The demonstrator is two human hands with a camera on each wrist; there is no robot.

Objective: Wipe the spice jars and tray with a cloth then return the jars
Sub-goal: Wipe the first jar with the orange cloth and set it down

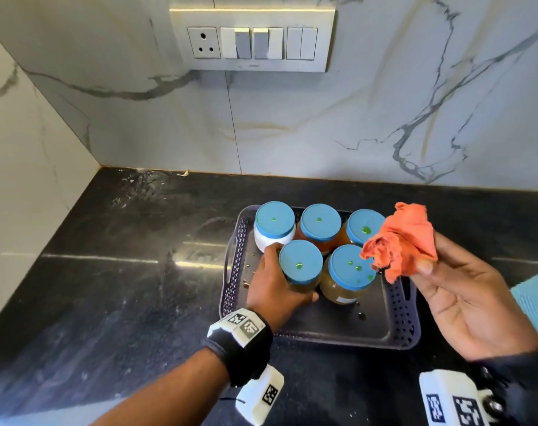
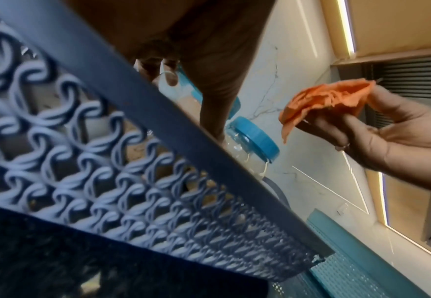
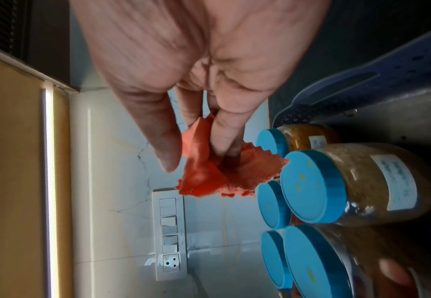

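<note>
Five spice jars with blue lids stand close together in the back part of the dark tray [image 1: 398, 329] on the black counter [image 1: 107, 287]. The left hand [image 1: 275, 285] wraps its fingers around the front left jar [image 1: 300, 262], which stands inside the tray. Its thumb curls around the near side of the glass. Just right of those fingers stands the front right jar [image 1: 350, 272], so close that the two almost touch. Behind the fingers stand the white jar [image 1: 273, 226], the red jar [image 1: 320, 224] and the back right jar [image 1: 363, 226]. Nearer than the fingers, the tray floor is bare, with a few small drops on it. The tray's lacy wall rises just left of the hand.

The right hand [image 1: 464, 296] is turned palm up, above the tray's right edge. Its thumb and fingers pinch the orange cloth [image 1: 404, 238]. The bunched cloth hangs over the front right jar's lid and does not touch it.

Left of the tray, the counter has lots of open room, up to the marble wall [image 1: 292, 118].
</note>
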